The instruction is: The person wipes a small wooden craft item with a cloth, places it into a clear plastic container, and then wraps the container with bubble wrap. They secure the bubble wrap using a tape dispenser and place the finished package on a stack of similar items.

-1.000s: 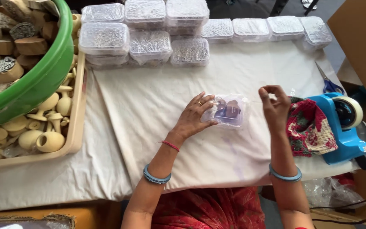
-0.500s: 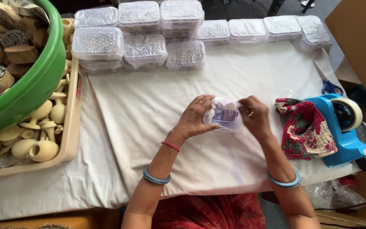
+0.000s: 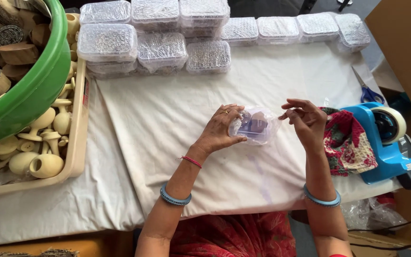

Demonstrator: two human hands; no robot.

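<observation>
- The left hand [image 3: 220,127] was curled around the left end of a small bubble-wrapped packet with a dark wooden piece inside [image 3: 256,125], fingers closed on it, holding it just above the white cloth-covered table [image 3: 167,114].
- The right hand [image 3: 305,120] hovered just beside the packet's right edge, fingers loosely bent and pinched together; whether it touched the wrap could not be told.
- A red floral cloth [image 3: 348,143] lay right of that hand, touching a blue tape dispenser [image 3: 381,138].
- Left stood a beige tray of pale wooden pieces [image 3: 48,143] and a green tub [image 3: 34,85].
- Farthest, rows of bubble-wrapped clear boxes [image 3: 162,33] lined the table's back edge, with blue-handled scissors [image 3: 367,90] nearby.
</observation>
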